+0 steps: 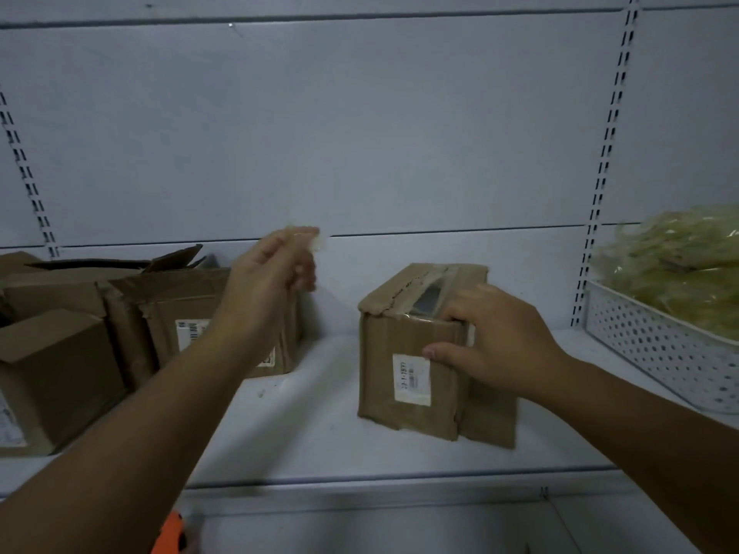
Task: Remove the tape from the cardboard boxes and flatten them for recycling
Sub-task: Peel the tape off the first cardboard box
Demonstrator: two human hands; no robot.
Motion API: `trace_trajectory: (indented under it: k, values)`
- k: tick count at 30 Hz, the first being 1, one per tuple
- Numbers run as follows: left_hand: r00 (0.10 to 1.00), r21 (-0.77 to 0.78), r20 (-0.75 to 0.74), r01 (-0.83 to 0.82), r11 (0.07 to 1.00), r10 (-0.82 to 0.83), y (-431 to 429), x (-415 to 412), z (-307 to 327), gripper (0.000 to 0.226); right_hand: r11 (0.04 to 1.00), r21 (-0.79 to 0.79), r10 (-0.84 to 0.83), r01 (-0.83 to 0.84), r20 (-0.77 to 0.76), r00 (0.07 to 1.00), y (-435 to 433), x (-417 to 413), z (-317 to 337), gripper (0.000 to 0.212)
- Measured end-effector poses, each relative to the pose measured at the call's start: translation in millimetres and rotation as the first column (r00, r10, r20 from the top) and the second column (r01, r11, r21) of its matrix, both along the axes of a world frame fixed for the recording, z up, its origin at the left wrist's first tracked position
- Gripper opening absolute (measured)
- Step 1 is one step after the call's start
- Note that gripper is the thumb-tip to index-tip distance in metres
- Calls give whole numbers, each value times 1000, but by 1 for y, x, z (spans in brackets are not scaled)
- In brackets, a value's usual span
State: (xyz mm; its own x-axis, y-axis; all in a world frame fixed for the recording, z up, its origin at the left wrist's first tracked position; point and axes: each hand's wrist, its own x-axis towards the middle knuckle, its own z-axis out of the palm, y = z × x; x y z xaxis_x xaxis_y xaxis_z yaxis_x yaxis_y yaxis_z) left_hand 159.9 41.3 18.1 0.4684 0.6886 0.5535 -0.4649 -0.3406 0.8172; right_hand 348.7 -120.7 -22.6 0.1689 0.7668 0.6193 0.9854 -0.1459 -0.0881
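Observation:
A small brown cardboard box (404,341) with a white label stands on the white shelf (320,433), its top flaps partly lifted and clear tape still across them. My right hand (496,341) grips its near right corner, thumb on the front face and fingers over the top edge. My left hand (276,269) is raised to the left of the box, pinching a crumpled strip of clear tape (316,239) at its fingertips.
Several more cardboard boxes (192,313) stand at the shelf's left, one with open flaps. A white perforated basket (656,345) heaped with crumpled yellowish tape sits at the right. An orange object (172,533) shows at the bottom edge. Slotted uprights flank the back wall.

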Motion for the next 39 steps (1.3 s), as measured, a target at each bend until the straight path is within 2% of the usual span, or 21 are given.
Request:
trace_trajectory:
  k: [1,3,7,10,13,16,18,21,23,24,26,27,29,31,34,36,38,39]
  values:
    - [993,79,-118,9,997,0,-4,0,-4,13,1000,0,7,-7,-11,1000,1,-1,-2,34]
    - [962,181,-271,2,984,48,-11,1,-12,26,1000,4,15,-15,-27,1000,3,-3,-4,34]
    - [916,245,-399,151,958,-43,-12,11,-16,66,999,-10,34,-34,-25,999,2,-2,1,38]
    - [851,355,-524,249,901,-28,-11,21,-29,78,999,0,46,-46,-33,998,0,2,8,37]
    - [850,518,-508,171,838,141,-10,28,-46,83,998,57,-1,6,-79,997,-4,5,6,42]
    - [877,583,-436,105,806,201,-16,30,-51,84,996,68,-45,60,-196,980,-10,5,5,48]
    - [912,526,-387,97,845,136,-15,32,-51,78,997,24,-64,70,-202,977,-15,4,6,49]
    - [947,422,-321,114,899,31,-7,31,-45,70,999,41,42,-34,-229,972,-25,-2,13,28]
    - [960,358,-280,96,929,8,0,29,-40,69,979,99,204,-181,-330,922,-31,-3,19,17]
    - [963,326,-270,81,942,10,3,29,-37,69,967,158,246,-200,-373,895,-33,0,24,16]
    - [963,279,-268,56,959,22,8,28,-34,70,963,235,222,-134,-401,889,-37,15,34,24]
    - [960,257,-278,67,964,8,10,28,-33,69,974,206,181,-99,-432,884,-39,25,36,33]
    - [946,202,-321,112,973,-43,12,28,-28,65,994,4,90,-105,-547,832,-44,40,37,48]
    - [927,165,-373,104,981,-35,13,28,-23,59,973,-159,37,-169,-614,788,-45,46,33,50]
    - [906,288,-345,-145,946,244,6,28,-13,57,994,-96,-16,-49,-577,817,-36,42,29,61]
    - [895,406,-254,-246,880,367,-11,29,-6,56,989,-94,-148,117,-449,881,-23,32,26,67]
    - [901,489,-293,-147,860,321,-33,38,-4,47,976,-104,-215,191,-332,918,-11,20,24,61]
    - [887,507,-365,-65,860,282,-42,46,-5,43,984,-79,-179,162,-357,917,-8,15,26,55]
